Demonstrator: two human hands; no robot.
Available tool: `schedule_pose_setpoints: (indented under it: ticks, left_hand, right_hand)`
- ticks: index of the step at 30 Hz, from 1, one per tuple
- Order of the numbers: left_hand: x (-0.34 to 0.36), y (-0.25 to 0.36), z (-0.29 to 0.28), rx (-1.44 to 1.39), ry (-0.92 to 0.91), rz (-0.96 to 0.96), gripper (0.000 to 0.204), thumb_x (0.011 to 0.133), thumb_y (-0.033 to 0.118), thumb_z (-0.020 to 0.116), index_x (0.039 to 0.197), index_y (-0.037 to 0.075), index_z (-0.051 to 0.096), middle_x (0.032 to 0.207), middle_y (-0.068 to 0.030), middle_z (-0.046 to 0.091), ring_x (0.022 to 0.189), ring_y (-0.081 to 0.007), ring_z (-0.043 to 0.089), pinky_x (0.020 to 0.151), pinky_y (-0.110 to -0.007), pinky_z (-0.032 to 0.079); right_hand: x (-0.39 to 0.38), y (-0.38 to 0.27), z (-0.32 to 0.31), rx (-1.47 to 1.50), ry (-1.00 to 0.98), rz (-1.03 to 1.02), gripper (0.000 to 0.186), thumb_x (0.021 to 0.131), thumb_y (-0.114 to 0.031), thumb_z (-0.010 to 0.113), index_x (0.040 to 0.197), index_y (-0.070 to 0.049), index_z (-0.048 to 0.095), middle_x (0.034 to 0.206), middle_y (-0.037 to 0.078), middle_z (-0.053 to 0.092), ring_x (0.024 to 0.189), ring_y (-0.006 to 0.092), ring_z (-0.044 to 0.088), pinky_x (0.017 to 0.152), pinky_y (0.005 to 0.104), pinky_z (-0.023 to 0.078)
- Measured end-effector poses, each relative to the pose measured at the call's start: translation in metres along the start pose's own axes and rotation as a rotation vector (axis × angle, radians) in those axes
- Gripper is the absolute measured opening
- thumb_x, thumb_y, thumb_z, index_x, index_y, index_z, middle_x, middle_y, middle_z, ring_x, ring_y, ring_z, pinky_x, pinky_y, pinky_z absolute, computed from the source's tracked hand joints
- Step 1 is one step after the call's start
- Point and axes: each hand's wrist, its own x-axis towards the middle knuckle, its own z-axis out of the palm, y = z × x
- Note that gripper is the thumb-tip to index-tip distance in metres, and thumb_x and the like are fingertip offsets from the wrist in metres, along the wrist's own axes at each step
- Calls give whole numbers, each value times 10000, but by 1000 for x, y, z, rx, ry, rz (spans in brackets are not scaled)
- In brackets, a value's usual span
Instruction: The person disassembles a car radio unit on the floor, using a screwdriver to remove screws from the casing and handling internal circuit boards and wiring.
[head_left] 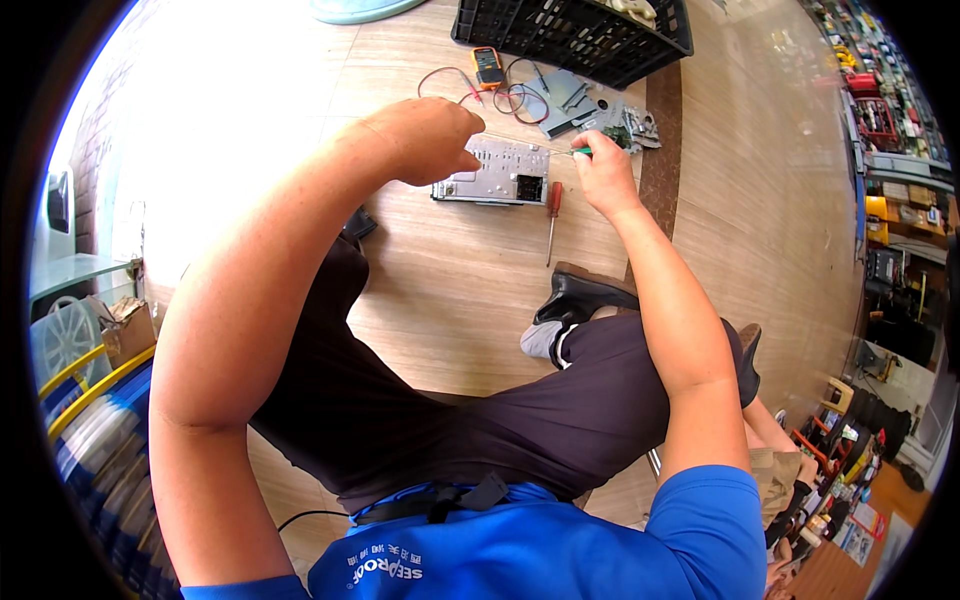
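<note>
A flat silver metal electronic unit (500, 172), much like a car radio, lies on the floor in front of me. My left hand (432, 135) is over its left end, thumb and fingers apart; whether they touch the case I cannot tell. At the opposite end, my right hand (606, 178) grips a small screwdriver (583, 152) by its green handle. Its thin shaft points left toward the unit, and the tip is too fine to make out. A larger screwdriver (554, 200) with a red handle lies just right of the unit, shaft toward me.
Beyond the unit are an orange multimeter (487, 66) with coiled leads and loose metal plates (568, 100). A black plastic crate (560, 45) stands behind them. My shoe (585, 292) is nearer me on the right. Crowded shelves (900, 190) line the far right.
</note>
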Motion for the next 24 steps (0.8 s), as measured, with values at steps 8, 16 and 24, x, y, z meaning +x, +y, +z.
schedule_pose_setpoints:
  ticks: [8,16,24]
  left_hand:
    - [-2,2,-2,6,4,4,431,948,323,619,1255,21,620,1217,-172,665,1166,-320,615,1001,-420,481]
    - [1,-2,1,3,-8,16,485,945,304,615,1355,52,552,1202,-194,665,1147,-358,614,997,-442,478]
    - [4,-2,-1,29,-44,25,493,947,317,605,1360,54,545,1232,-189,652,1168,-358,600,1011,-438,469]
  right_hand:
    - [2,0,2,-38,-8,-44,131,862,-55,631,987,-17,622,960,180,676,905,336,669,799,384,527]
    - [2,-6,7,-170,-46,-122,116,867,-66,615,977,-31,610,951,189,646,919,388,633,819,440,520]
    - [4,-5,9,-194,-54,-91,185,900,-99,566,1078,-53,577,1052,215,604,967,418,617,842,480,517]
